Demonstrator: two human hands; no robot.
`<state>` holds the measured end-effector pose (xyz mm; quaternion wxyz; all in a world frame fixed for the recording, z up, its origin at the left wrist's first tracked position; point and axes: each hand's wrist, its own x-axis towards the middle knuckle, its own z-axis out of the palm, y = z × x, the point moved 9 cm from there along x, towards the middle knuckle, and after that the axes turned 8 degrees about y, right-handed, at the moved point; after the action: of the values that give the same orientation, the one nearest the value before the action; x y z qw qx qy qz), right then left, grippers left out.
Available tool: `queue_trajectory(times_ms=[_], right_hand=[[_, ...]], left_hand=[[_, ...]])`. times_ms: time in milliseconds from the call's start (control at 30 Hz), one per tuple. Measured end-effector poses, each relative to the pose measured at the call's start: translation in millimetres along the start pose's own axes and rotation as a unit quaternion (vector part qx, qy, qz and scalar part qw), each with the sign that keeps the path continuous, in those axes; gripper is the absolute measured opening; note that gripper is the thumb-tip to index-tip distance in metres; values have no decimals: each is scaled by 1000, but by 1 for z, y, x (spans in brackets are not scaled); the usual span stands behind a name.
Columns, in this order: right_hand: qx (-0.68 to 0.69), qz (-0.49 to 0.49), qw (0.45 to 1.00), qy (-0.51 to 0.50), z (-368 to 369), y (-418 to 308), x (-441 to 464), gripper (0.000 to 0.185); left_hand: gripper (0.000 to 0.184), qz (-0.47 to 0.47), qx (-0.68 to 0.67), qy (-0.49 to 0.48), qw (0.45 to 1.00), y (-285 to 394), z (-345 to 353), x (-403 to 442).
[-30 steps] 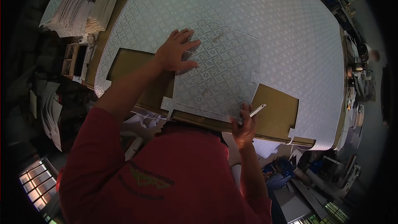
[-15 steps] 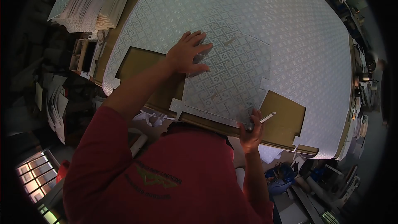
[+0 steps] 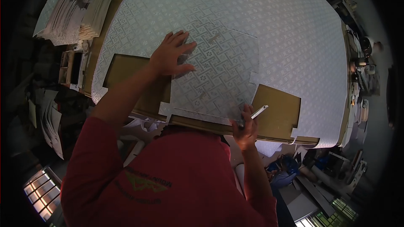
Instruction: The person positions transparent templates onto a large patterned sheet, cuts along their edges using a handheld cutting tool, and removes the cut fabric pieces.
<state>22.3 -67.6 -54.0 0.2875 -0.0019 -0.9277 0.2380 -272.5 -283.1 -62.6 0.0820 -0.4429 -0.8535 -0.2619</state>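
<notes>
A see-through template sheet (image 3: pixel 227 71) lies on pale patterned fabric (image 3: pixel 290 46) that covers the table. My left hand (image 3: pixel 170 54) rests flat with fingers spread at the template's left side, pressing on it. Down at the template's near right corner, my right hand (image 3: pixel 245 130) has its fingers closed around a slim white tool (image 3: pixel 259 112), which may be a pen or a knife. The tool's visible end points up and to the right, over a cut-out in the fabric. What lies between thumb and sheet is partly hidden.
Cut-outs left and right of the template bare the brown table top (image 3: pixel 277 105). Stacked paper or cloth pieces (image 3: pixel 80 10) stand at the far left, above a wooden box (image 3: pixel 65 67). A blue bundle (image 3: pixel 286 168) sits below the table's right side.
The whole scene has shifted left and slightly up in view as the head turned. Both hands keep about the same places on the template, and the white tool stays in my right hand.
</notes>
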Motion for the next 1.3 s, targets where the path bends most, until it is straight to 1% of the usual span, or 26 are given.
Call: queue_trajectory(times_ms=[267,467,1167,1300], right_hand=[[3,7,1000,14,-3,-3,4,59],[5,20,1000,6,-2,0,3,58],[34,54,998,10,-4,5,2,62],[35,54,998,10,-3,7,1,60]], left_hand=[[81,1,3,2,1000,2,-2,1],[82,0,1,3,1000,3,-3,1],[81,4,16,1,1000,4,0,1],[81,2,7,5,1000,3,-1,1]])
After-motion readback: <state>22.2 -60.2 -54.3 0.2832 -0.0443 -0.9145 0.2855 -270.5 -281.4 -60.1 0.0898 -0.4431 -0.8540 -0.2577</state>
